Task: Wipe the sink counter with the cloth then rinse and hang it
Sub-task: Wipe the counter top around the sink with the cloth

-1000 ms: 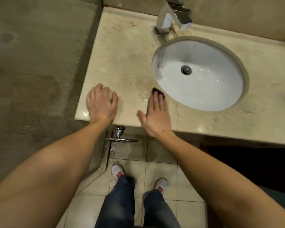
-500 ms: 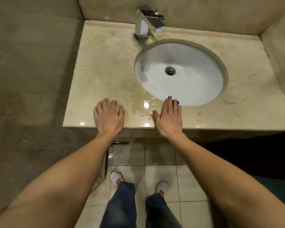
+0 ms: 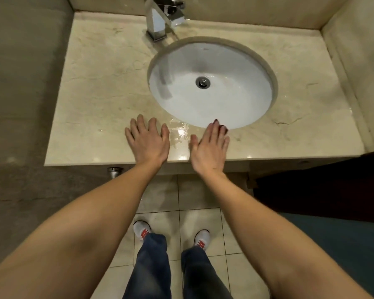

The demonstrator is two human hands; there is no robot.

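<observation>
My right hand (image 3: 209, 147) lies flat on the beige marble counter (image 3: 99, 83), at the front rim of the white oval sink (image 3: 225, 100). It presses down on a small dark red cloth (image 3: 222, 127). Only a sliver of the cloth shows past my fingertips; the rest is hidden under the palm. My left hand (image 3: 148, 143) rests flat on the counter's front edge with its fingers spread and nothing in it. A shiny wet patch (image 3: 179, 132) lies between the two hands.
A square chrome faucet (image 3: 160, 18) stands behind the sink. Walls close the counter in at the left, back and right (image 3: 354, 50). A metal fitting (image 3: 115, 170) sticks out under the counter's front edge. Below are the tiled floor (image 3: 194, 216) and my shoes.
My right hand has slid the cloth to the right along the sink's front rim. My left hand has followed it to the right along the counter edge. The view has shifted right.
</observation>
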